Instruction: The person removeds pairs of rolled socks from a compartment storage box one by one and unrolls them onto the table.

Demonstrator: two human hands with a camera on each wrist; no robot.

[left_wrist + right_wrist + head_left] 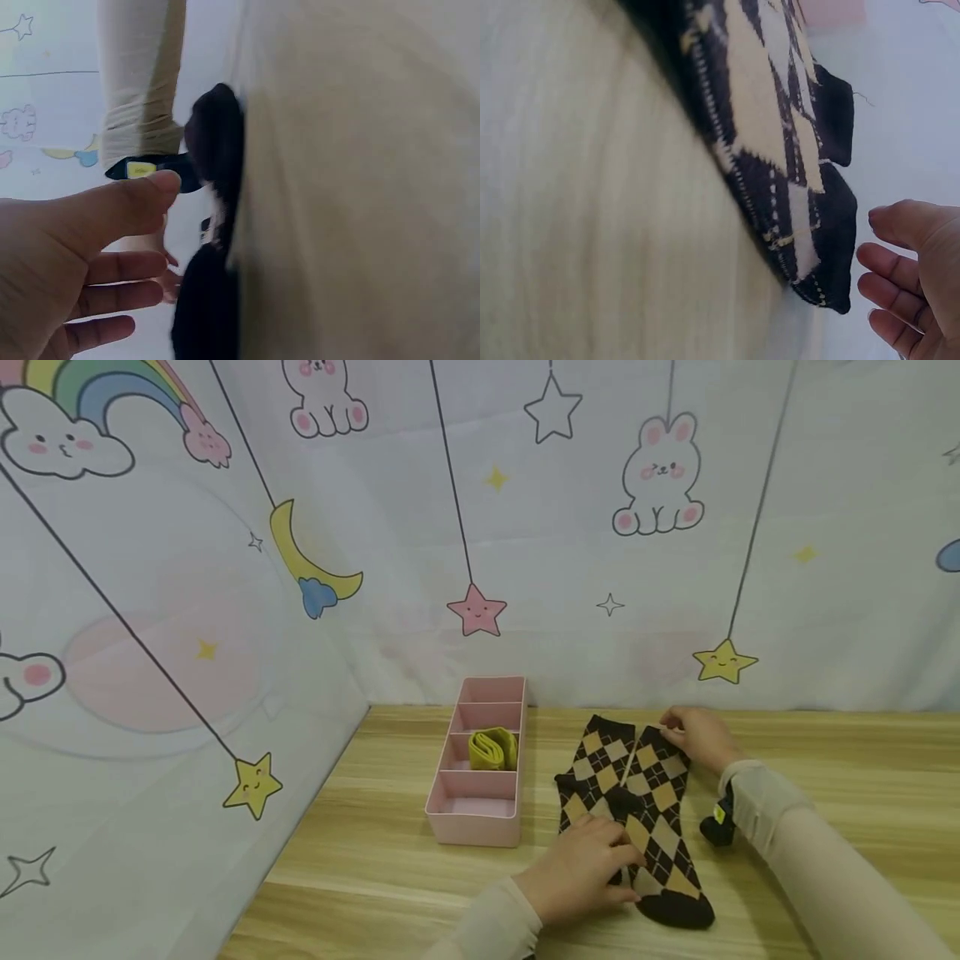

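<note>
Argyle socks (663,793): where do they lie, and in what condition?

— On the wood-grain surface (360,860), to the right of the pink box (476,829). I find two, laid flat, cuffs (651,737) toward the far side. A narrow gap parts the cuffs; lower down, one heel (621,799) meets the neighbouring sock. One toe (678,910) points to the near side; the other is hidden around the left hand (581,868).

State of the hands?

— Left: over the lower part of the sock on the left, fingers loosely spread, no grip evident. The right hand (701,739) is at the outer corner of the other sock's cuff, fingers relaxed; the right wrist view shows thumb and fingers just off the fabric, so I record no pinch.

Your judgement on the step?

— Squaring and smoothing, as I read it. I would steady the foot end lightly with the left palm, then bring the cuffs level. Press wrinkles outward rather than dragging; the knit would probably stretch or skew.

Anything beyond?

— One folded yellow-green item (492,749), second compartment from the near end. Printed backdrop (562,527) behind.
</note>
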